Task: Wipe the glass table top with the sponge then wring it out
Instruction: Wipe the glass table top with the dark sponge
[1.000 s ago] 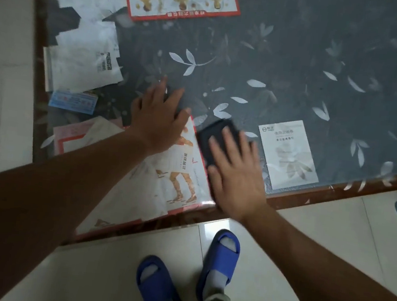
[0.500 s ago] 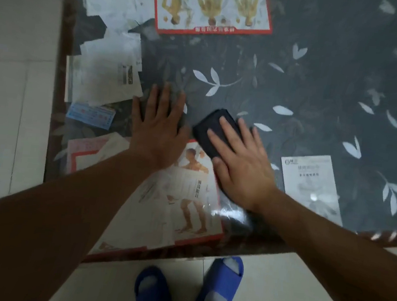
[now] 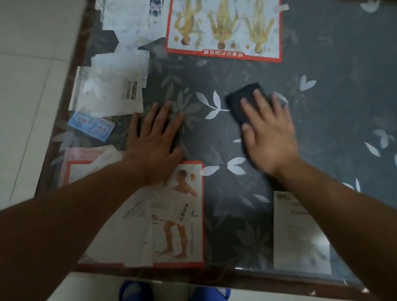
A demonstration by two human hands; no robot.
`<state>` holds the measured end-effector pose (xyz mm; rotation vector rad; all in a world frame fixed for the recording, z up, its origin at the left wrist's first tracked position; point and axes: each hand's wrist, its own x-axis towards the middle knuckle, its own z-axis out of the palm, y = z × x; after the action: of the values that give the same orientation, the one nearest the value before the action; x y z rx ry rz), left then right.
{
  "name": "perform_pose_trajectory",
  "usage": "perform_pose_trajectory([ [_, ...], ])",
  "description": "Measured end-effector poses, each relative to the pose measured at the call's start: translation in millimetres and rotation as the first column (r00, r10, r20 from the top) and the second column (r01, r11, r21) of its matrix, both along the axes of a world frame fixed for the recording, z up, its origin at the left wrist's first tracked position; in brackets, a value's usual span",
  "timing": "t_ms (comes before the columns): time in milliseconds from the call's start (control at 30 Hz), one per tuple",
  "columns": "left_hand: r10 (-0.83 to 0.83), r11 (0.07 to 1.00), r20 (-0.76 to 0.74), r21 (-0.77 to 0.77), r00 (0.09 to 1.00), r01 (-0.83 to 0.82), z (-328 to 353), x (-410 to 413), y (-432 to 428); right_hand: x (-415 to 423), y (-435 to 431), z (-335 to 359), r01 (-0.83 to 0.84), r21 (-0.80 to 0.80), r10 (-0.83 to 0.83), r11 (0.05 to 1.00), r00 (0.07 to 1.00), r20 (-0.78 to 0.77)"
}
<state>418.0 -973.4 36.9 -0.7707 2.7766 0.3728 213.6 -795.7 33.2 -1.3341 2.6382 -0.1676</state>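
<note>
Now both hands lie flat on the glass table top (image 3: 343, 96).
Right hand (image 3: 270, 135) presses the dark sponge (image 3: 242, 101) with straight fingers; left hand (image 3: 155, 143) rests open, holding nothing.

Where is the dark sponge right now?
In the head view, the sponge lies on the glass table top, right of centre, pressed under the right hand, beside a white leaf sprig and below the red-bordered chart.

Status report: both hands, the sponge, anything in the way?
Left hand flat on glass table top, holding nothing. Right hand presses dark sponge flat. Papers seem under the glass, not blocking.
</note>
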Motion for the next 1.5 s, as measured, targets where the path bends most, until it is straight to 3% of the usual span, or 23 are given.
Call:
perform_pose_trajectory([
  [67,0.019,1.0,-0.015,0.016,1.0,-0.019,1,0,1,-44,-26,0,0.287,-0.004,-0.286,0.958,0.957,0.045],
  [133,0.026,0.999,-0.025,0.029,0.999,-0.025,1,-1,0,-47,-45,1,0.374,-0.005,-0.374,0.927,0.926,0.048],
  [233,0.012,0.998,-0.036,0.065,0.999,-0.01,4,-1,-3,-6,-38,0,0.069,-0.012,-0.069,0.998,0.998,-0.006],
  [300,-0.01,0.997,-0.03,0.071,1.0,0.012,10,0,-7,4,-19,3,-0.178,0.019,0.177,0.984,0.984,0.032],
  [367,-0.046,0.998,-0.027,0.051,0.999,0.047,17,-4,-14,-24,-18,2,-0.226,0.027,0.226,0.974,0.974,0.009],
  [433,-0.071,0.997,-0.041,0.029,0.997,0.072,23,-15,-29,-64,-38,-1,0.025,-0.004,-0.025,1.0,0.999,-0.03],
  [533,-0.089,0.995,-0.081,0.04,0.993,0.093,26,-39,-57,-74,-85,0,0.384,-0.024,-0.383,0.923,0.923,0.04],
  [567,-0.094,0.994,-0.079,0.055,0.992,0.099,26,-49,-67,-60,-95,0,0.365,-0.042,-0.365,0.93,0.931,0.016],
  [633,-0.091,0.993,-0.061,0.068,0.994,0.095,23,-74,-89,-24,-97,-3,0.115,-0.064,-0.117,0.991,0.993,-0.015],
  [733,-0.086,0.996,-0.06,-0.008,0.994,0.086,16,-113,-123,-22,-79,-3,-0.207,-0.021,0.207,0.978,0.978,0.009],
  [767,-0.088,0.996,-0.056,-0.027,0.994,0.087,14,-126,-135,-44,-80,-3,-0.19,-0.014,0.19,0.982,0.982,-0.009],
  [833,-0.082,0.996,-0.016,-0.046,0.997,0.081,9,-149,-156,-97,-94,-4,0.051,-0.01,-0.051,0.999,0.997,-0.049],
  [900,-0.067,0.996,0.05,-0.047,0.996,0.07,4,-164,-168,-140,-117,-1,0.372,-0.014,-0.372,0.928,0.928,0.019],
  [967,-0.067,0.996,0.082,-0.044,0.994,0.071,-2,-170,-174,-139,-141,1,0.479,-0.029,-0.479,0.877,0.878,0.021],
  [1000,-0.076,0.996,0.081,-0.045,0.994,0.08,-4,-168,-174,-126,-146,0,0.415,-0.044,-0.415,0.909,0.91,-0.002],
  [1067,-0.095,0.994,0.057,-0.044,0.994,0.098,-8,-165,-174,-90,-137,-2,0.105,-0.045,-0.107,0.993,0.994,-0.032],
  [1133,-0.104,0.993,0.046,-0.05,0.993,0.107,-8,-163,-176,-82,-120,-1,-0.158,0.012,0.158,0.987,0.987,0.001],
  [1167,-0.107,0.993,0.047,-0.054,0.993,0.109,-8,-164,-177,-97,-118,0,-0.2,0.023,0.2,0.98,0.98,0.0],
  [1200,-0.109,0.992,0.051,-0.053,0.993,0.111,-8,-165,-176,-119,-122,-1,-0.15,0.023,0.15,0.988,0.989,-0.016],
  [1267,-0.105,0.994,0.053,-0.039,0.993,0.107,-7,-165,-175,-164,-142,-1,0.141,0.007,-0.141,0.99,0.989,-0.038],
  [1367,-0.102,0.994,0.034,-0.043,0.994,0.104,-7,-164,-174,-186,-192,5,0.495,0.0,-0.495,0.869,0.869,0.005],
  [1433,-0.099,0.994,0.04,-0.035,0.994,0.101,-5,-163,-174,-163,-211,4,0.37,-0.014,-0.37,0.929,0.929,-0.013],
  [1500,-0.098,0.995,0.042,-0.017,0.994,0.099,-4,-164,-174,-145,-206,4,0.024,0.002,-0.024,1.0,1.0,0.0],
])
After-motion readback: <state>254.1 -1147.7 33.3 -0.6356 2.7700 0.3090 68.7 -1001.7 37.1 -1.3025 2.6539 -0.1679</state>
